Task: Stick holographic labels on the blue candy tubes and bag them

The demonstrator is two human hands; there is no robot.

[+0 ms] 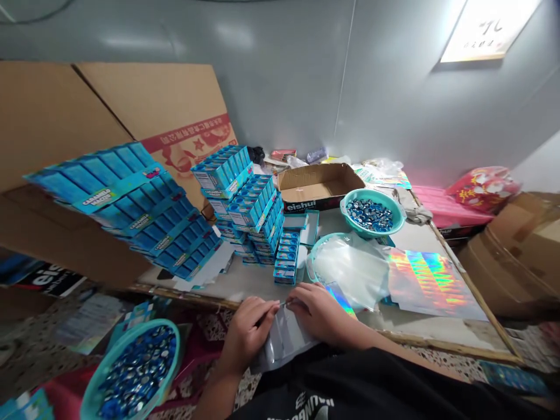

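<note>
A greyish translucent plastic bag point(286, 337) hangs over my lap at the table's front edge. My left hand point(248, 328) is closed on its upper left edge, thumb and fingers pinched together. On the other side my right hand point(315, 310) is bent over the top edge and closed on it, with some fingertips hidden. Just beyond my hands stands a small blue display box point(286, 259) with compartments. To the right, clear plastic bags point(350, 268) lie across a turquoise basin point(311, 265), beside shiny holographic sheets point(431, 283).
Stacks of blue boxes point(144, 216) lean at the left, with more blue stacks point(249, 201) mid-table. Behind are an open carton point(319, 185) and a basin of blue wrapped pieces point(371, 214). Another filled basin point(135, 367) sits low at left. Large cartons point(516, 256) stand right.
</note>
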